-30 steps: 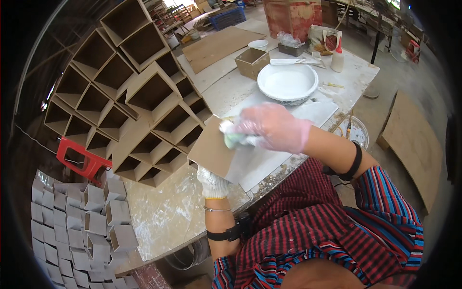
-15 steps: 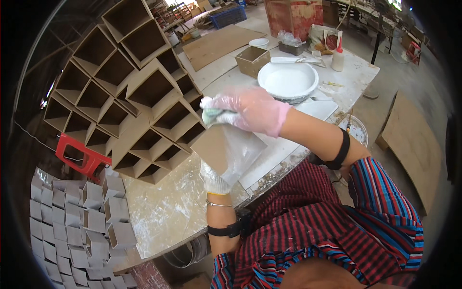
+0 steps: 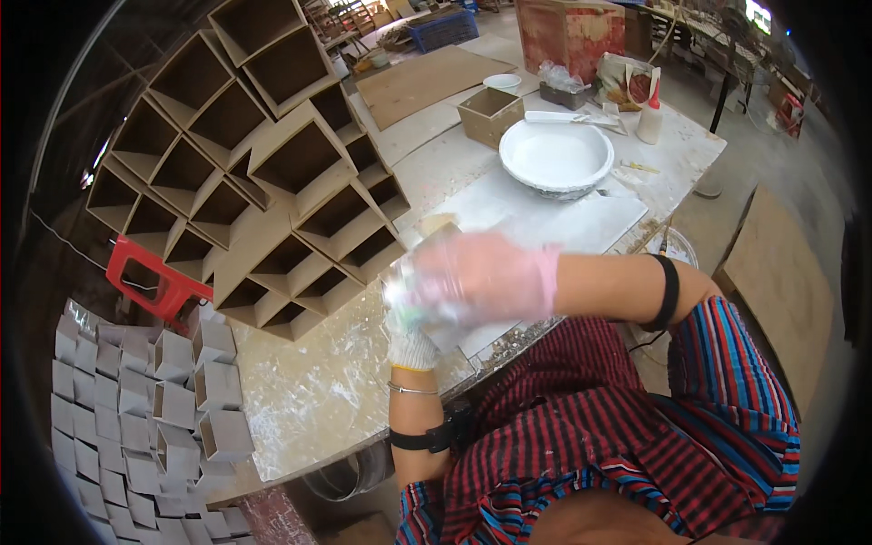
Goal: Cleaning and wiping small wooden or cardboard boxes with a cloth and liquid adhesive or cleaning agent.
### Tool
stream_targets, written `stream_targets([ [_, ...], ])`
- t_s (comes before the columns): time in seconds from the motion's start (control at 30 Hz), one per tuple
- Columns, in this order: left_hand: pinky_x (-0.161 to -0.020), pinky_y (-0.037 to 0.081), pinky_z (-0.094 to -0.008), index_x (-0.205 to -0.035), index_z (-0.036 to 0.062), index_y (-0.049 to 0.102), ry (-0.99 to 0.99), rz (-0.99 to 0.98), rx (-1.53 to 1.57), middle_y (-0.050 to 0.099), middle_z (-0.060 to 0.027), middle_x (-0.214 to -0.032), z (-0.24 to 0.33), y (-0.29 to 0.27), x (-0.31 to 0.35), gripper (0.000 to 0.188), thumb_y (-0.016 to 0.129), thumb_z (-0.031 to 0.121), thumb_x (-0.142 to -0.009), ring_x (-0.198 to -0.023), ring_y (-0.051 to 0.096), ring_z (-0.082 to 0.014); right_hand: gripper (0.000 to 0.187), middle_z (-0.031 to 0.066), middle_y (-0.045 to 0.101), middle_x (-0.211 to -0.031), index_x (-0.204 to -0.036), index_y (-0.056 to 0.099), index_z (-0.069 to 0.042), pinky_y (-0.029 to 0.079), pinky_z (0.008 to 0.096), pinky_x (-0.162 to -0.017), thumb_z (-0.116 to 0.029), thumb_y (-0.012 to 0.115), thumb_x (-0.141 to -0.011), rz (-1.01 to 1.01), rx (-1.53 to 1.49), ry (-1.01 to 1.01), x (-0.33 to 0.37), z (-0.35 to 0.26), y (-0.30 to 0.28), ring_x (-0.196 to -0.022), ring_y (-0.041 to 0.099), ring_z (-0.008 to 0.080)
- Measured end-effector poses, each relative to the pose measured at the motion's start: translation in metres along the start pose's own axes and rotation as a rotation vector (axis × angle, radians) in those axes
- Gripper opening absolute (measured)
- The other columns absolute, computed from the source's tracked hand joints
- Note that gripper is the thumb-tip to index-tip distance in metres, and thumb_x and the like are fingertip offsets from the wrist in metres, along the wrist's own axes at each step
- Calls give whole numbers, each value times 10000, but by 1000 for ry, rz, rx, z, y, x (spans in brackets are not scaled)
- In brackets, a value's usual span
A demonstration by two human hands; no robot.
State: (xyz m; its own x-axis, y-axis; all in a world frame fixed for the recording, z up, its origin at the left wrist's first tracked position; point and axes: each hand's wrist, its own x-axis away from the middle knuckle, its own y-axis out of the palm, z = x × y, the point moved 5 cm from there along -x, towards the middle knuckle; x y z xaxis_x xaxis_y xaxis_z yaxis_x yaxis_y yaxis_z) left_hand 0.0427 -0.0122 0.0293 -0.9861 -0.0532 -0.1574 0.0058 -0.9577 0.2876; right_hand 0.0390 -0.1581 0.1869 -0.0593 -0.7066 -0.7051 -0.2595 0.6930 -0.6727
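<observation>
My right hand (image 3: 486, 277), in a thin see-through glove that looks pink, is closed round a pale green and white wad (image 3: 413, 313), too blurred to say if it is cloth or sponge. It presses down over my left hand (image 3: 413, 350), which wears a white knitted glove with a yellow-edged cuff. Between them is a brown board piece (image 3: 440, 224), box-like, with only its far edge showing. My left fingers are hidden behind the right hand and this piece. A white bowl (image 3: 556, 154) of white stuff stands beyond, a flat white blade across its far rim.
Open brown boxes (image 3: 300, 159) are stacked at the left. Grey-white boxes (image 3: 177, 404) fill the lower left near a red plastic stool (image 3: 150, 282). On the white-smeared table (image 3: 313, 400) stand a small brown box (image 3: 490, 115) and a red-tipped bottle (image 3: 649, 123).
My right hand has come down and nearer with the wad, now covering most of the brown piece and my left hand. The view has shifted slightly.
</observation>
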Motion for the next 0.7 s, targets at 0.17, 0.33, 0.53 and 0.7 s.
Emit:
stream_targets([
  [0.17,-1007,377,-394,-1307,55,434,23,46,-144,510,-121,-1260,2,2,1,493,498,356,-922,-1166,489,-259,120,93,583,-812,-949,611,-156,488,412,-626,-191,589,-836,-11,168,47,-4,15,5,-726,605,301],
  [0.33,-1020,361,-406,-1324,54,423,95,134,-390,499,-131,-1279,11,-3,6,524,504,370,-914,-1176,483,-269,180,94,599,-841,-1003,612,-152,494,404,-629,-177,599,-826,-120,140,20,9,-3,16,-759,617,302],
  [0.53,-1034,342,-420,-1344,52,410,-81,47,-1835,485,-144,-1302,55,56,1,562,512,386,-904,-1188,476,-281,354,99,636,-987,-1136,637,-190,505,370,-724,-174,661,-784,-54,116,156,46,24,-11,-869,626,279],
  [0.7,-1040,331,-431,-1332,52,426,340,214,-1895,457,-171,-1336,39,15,29,530,498,364,-910,-1214,446,-337,434,117,651,-1072,-1222,593,-148,497,366,-852,-138,664,-794,-18,339,763,70,151,-87,-999,617,299],
])
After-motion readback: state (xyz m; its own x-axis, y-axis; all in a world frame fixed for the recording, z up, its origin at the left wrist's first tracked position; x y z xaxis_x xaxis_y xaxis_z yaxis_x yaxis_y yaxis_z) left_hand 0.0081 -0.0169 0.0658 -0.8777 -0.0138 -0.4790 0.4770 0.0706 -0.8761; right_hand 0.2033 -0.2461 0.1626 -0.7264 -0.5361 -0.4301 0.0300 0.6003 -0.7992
